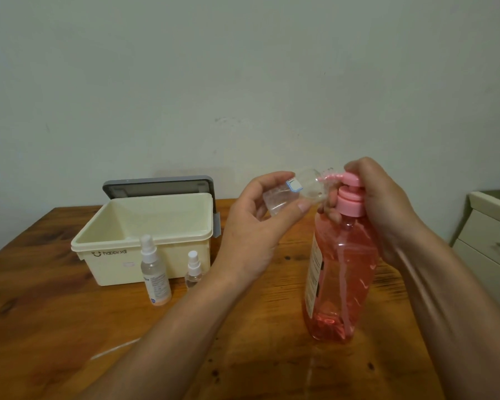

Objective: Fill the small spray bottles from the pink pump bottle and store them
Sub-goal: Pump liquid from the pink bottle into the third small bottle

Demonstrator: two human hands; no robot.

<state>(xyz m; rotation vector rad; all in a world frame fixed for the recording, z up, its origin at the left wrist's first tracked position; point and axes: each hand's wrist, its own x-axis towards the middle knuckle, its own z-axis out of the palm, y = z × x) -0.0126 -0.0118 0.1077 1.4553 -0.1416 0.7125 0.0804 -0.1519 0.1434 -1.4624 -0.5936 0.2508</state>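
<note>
Filling: left hand [251, 226] grips small bottle [296, 192], mouth meeting nozzle [334, 176] at 3 o'clock; right hand [387, 203] wraps the pump [351, 181]. Next, press steadily.

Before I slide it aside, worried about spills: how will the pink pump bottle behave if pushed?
The pink pump bottle looks nearly full, so probably heavy for its size. Tall and narrow on the wooden table, it may tip if pushed near the top. Pushing low seems safer.

Body in view: two bare forearms, left forearm [185, 327] and right forearm [445, 298], each ending in a bare hand: left grip [251, 226], right grip [381, 203]. The left thumb [298, 207] has a short, trimmed nail.
</note>
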